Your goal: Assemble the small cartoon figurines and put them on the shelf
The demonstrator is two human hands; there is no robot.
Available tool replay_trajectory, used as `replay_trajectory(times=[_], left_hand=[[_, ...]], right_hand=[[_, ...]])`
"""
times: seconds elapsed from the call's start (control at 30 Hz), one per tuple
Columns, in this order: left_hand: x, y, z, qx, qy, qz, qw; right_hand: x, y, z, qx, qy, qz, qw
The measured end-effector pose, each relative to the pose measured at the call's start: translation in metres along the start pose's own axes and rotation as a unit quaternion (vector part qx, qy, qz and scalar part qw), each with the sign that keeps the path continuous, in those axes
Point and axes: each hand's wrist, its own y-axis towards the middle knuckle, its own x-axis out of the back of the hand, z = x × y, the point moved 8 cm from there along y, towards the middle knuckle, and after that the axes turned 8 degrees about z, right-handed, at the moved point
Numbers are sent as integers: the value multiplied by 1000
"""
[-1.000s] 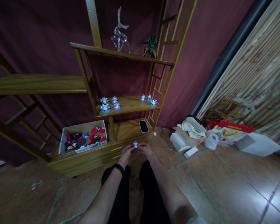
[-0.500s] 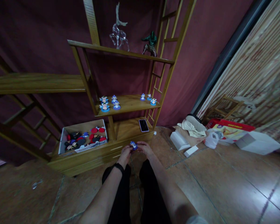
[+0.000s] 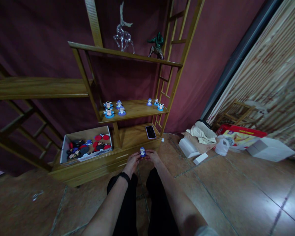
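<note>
Between my two hands, in front of the low cabinet, a small purple-and-white figurine [image 3: 142,151] on a purple base stands upright. My left hand [image 3: 132,163] pinches it from the left side; my right hand [image 3: 153,156] grips it from the right. Similar purple figurines [image 3: 121,110] stand at the left of the middle shelf [image 3: 137,109], beside pink-and-white ones on blue bases [image 3: 109,113]. At that shelf's right end are another purple figurine [image 3: 149,102] and two on blue bases [image 3: 160,107].
An open cardboard box [image 3: 86,132] of jumbled figurines sits on the cabinet at left. A phone [image 3: 150,132] lies on the lower shelf. Above stand a clear deer [image 3: 124,36] and a green figure [image 3: 157,44]. White boxes [image 3: 188,148] and a plastic bag [image 3: 222,146] are on the floor at right.
The figurine has turned from tilted to upright between my fingers, its front now facing me. My hands have barely shifted, and the view has moved slightly.
</note>
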Motion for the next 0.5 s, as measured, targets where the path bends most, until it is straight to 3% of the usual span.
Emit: replay_trajectory(times=[0.23, 0.5], left_hand=[[-11, -1, -2, -6, 16, 61, 998], [-15, -5, -7, -23, 37, 49, 998]], right_hand=[[-1, 0, 1, -8, 12, 1, 1000], [-2, -1, 1, -10, 25, 11, 1000]])
